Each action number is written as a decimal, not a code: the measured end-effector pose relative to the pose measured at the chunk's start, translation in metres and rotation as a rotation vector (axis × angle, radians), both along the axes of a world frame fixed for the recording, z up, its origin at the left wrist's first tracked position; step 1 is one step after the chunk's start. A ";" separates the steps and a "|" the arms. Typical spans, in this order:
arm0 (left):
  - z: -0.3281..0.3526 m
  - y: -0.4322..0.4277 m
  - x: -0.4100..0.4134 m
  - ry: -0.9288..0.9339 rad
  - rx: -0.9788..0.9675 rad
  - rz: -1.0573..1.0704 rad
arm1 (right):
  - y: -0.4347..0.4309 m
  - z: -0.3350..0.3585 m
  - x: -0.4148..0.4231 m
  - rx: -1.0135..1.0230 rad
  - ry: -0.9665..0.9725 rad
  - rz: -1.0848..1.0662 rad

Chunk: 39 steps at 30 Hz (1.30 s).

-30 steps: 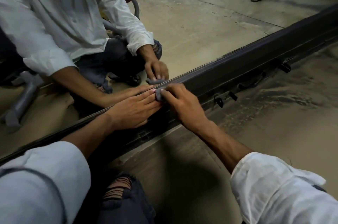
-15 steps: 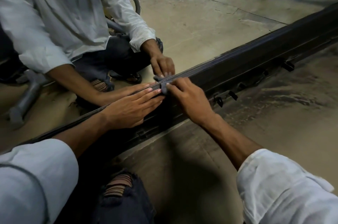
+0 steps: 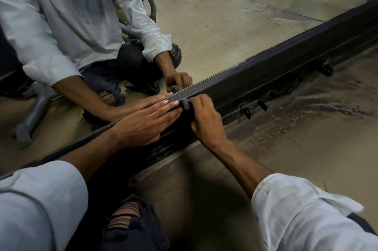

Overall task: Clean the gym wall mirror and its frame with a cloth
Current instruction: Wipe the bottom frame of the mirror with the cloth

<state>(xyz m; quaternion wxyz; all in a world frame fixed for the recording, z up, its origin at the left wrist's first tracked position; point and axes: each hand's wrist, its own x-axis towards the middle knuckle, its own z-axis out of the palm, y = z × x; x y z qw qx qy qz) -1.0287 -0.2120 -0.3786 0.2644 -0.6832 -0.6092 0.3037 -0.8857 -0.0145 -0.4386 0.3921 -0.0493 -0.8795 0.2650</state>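
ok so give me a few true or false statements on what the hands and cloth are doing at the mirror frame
1. The right hand pinches a small grey cloth against the dark frame. True.
2. The left hand is curled round the cloth. False: its fingers lie straight and flat on the frame, beside the cloth.
3. The hands are working at the top edge of the mirror. False: they are at the bottom frame, where it meets the floor.
4. Small dark clips sit along the frame to the right of the right hand. True.
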 end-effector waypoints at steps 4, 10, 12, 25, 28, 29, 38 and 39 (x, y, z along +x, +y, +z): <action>0.001 0.000 -0.001 -0.023 0.009 -0.009 | 0.019 -0.005 -0.003 -0.226 0.012 -0.262; 0.005 0.012 0.003 -0.009 0.021 -0.038 | -0.001 -0.001 0.008 -0.009 -0.098 0.057; 0.008 0.024 0.004 0.016 0.010 -0.062 | 0.018 0.006 0.007 -0.009 -0.050 -0.069; 0.002 0.081 0.007 -0.037 0.029 -0.093 | 0.067 0.026 0.010 0.171 -0.001 -0.177; 0.002 0.081 0.007 -0.036 0.027 -0.091 | 0.100 0.025 0.010 -0.087 0.039 -0.426; 0.002 0.081 0.007 -0.040 0.029 -0.092 | 0.104 0.023 0.009 -0.126 0.029 -0.452; 0.003 0.079 0.009 -0.030 0.006 -0.074 | 0.104 0.028 0.011 0.152 0.015 -0.152; 0.004 0.080 0.008 -0.040 0.002 -0.064 | 0.118 0.027 0.013 0.000 0.027 -0.265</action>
